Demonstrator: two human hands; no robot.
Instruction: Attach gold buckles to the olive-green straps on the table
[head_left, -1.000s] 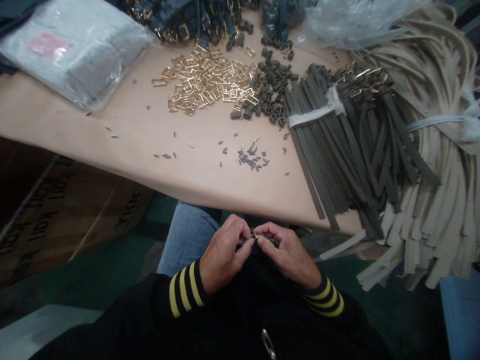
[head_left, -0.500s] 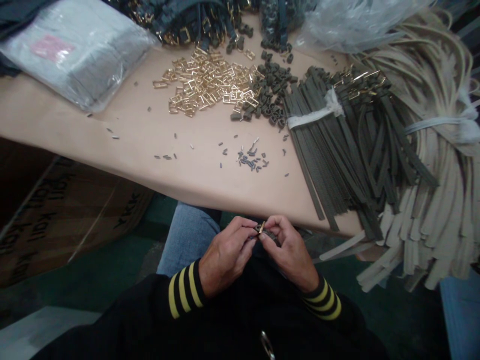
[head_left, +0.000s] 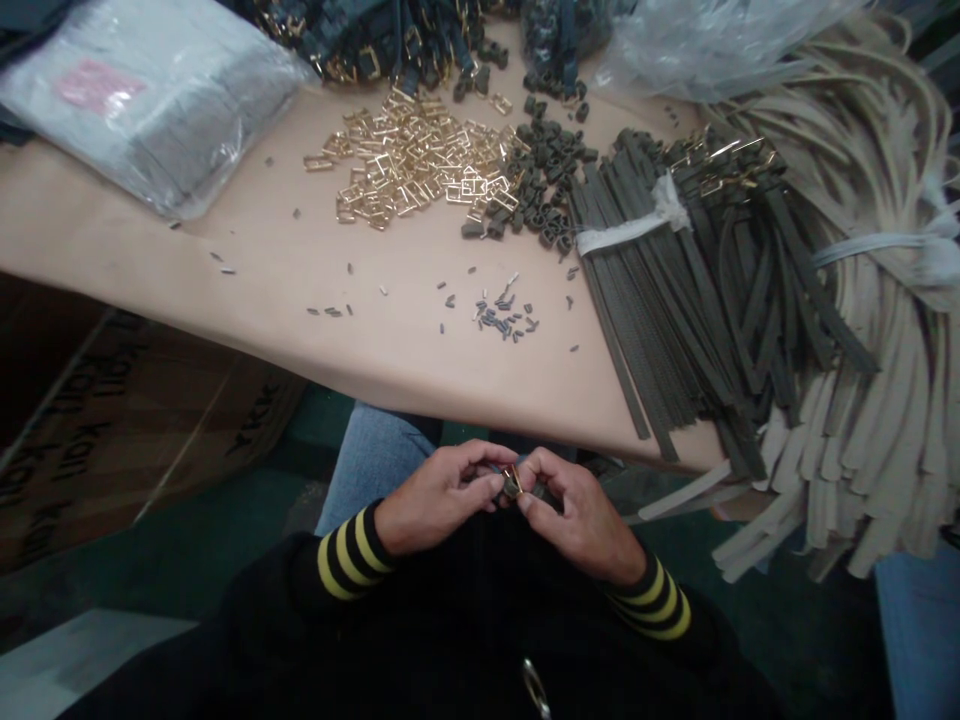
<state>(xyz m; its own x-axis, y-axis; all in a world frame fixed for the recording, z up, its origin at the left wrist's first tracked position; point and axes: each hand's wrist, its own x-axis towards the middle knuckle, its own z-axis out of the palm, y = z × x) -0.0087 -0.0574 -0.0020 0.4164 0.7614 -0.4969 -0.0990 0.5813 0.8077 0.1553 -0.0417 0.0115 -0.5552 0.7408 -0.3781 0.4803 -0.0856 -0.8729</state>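
Note:
Below the table edge, over my lap, my left hand (head_left: 439,495) and my right hand (head_left: 581,515) meet fingertip to fingertip. Between them is a small gold buckle (head_left: 511,481), tilted, with a piece of dark olive strap at it. Thumb and fingers of my left hand pinch the buckle from the left. My right hand is closed round the strap, its thumb and index fingertip against the buckle's right side. Fingers hide most of the strap.
On the table (head_left: 420,360) lie a heap of gold buckles (head_left: 420,160), dark strap loops (head_left: 551,170), scattered small dark pieces (head_left: 502,318), a tied olive strap bundle (head_left: 645,310) and beige straps (head_left: 862,430) hanging over the edge. A cardboard box (head_left: 150,430) stands lower left.
My left hand has shifted slightly left and its fingers have straightened. The buckle has turned and shows more of its frame between the fingertips. My right hand has barely moved.

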